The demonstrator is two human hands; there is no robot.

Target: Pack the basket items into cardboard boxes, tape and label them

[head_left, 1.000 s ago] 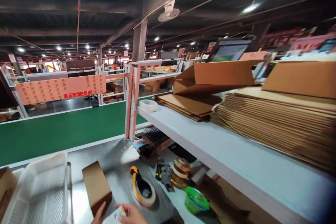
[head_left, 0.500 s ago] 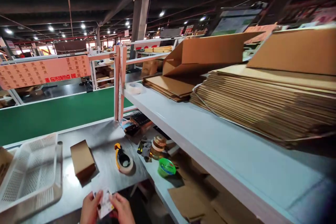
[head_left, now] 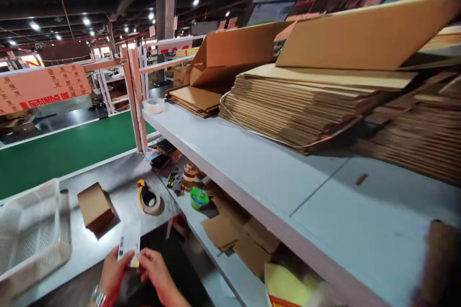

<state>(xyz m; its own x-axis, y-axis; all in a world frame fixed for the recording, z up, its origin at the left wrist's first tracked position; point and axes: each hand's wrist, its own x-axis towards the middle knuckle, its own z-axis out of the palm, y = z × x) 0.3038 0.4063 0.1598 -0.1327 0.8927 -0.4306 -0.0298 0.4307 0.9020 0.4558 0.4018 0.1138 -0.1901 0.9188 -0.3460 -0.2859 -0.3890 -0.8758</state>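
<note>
A white printed slip (head_left: 128,243) with dark marks and a small yellow patch is held at its lower end between both hands, over the near edge of the metal table. My left hand (head_left: 112,271), with a metal watch at the wrist, pinches its left side. Thumb and fingers of my right hand (head_left: 154,267) close on the lower right corner. Just beyond the slip, a closed brown carton (head_left: 95,206) lies on the table. To its right rests a yellow and black tape dispenser (head_left: 147,199) with a roll of tape.
At the left stands a white plastic basket (head_left: 29,230). A green conveyor belt (head_left: 72,139) runs behind the table (head_left: 126,172). On the right, a white shelf (head_left: 245,153) carries stacked flat cardboard (head_left: 288,105); below it are a green cup (head_left: 199,198) and loose cardboard.
The view has swung to the right, so the surroundings sit further left. The slip now stands more upright and open to view, still in both hands.
</note>
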